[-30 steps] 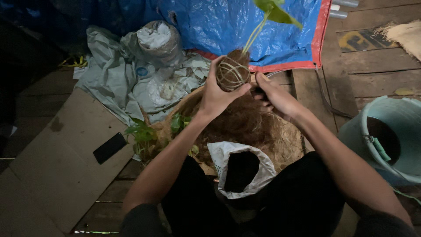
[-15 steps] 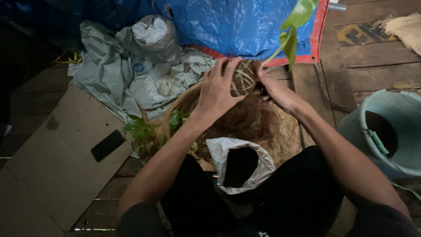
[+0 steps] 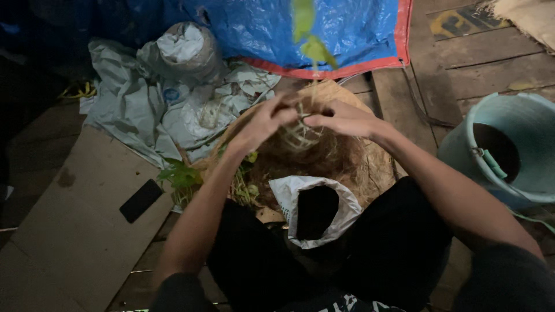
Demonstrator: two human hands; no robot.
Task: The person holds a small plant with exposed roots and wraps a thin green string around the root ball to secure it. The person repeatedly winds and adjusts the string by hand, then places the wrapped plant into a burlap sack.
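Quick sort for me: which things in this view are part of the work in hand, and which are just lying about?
In use:
- left hand and right hand, both on the string-wound root ball
- plant leaves above it
- coconut fibre pile beneath
- open white bag of dark soil

Lying about:
- blue tarp
- crumpled grey sacks
- cardboard with a black phone
- pale blue bucket
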